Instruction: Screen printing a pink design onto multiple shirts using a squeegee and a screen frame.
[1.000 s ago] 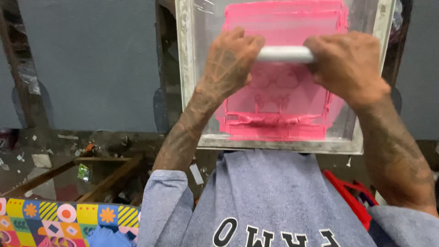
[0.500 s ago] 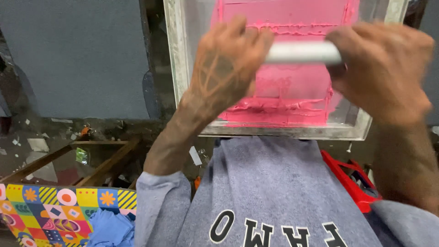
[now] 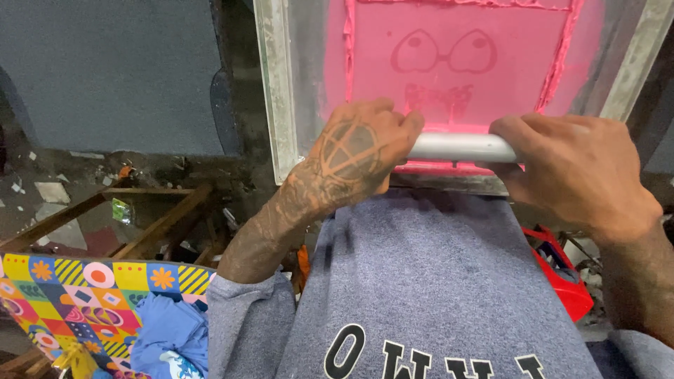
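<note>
I have both hands on the squeegee handle [image 3: 460, 147], a pale bar lying across the near edge of the pink-inked screen [image 3: 456, 63]. My left hand [image 3: 358, 154] is clenched around its left end, and my right hand [image 3: 572, 172] grasps the right end, fingers curled over the top. The bar sits between my fists, just above the grey sweatshirt [image 3: 435, 274]. To do this well, I judge I should press evenly with both hands and hold the blade square to the metal frame [image 3: 275, 91].
</note>
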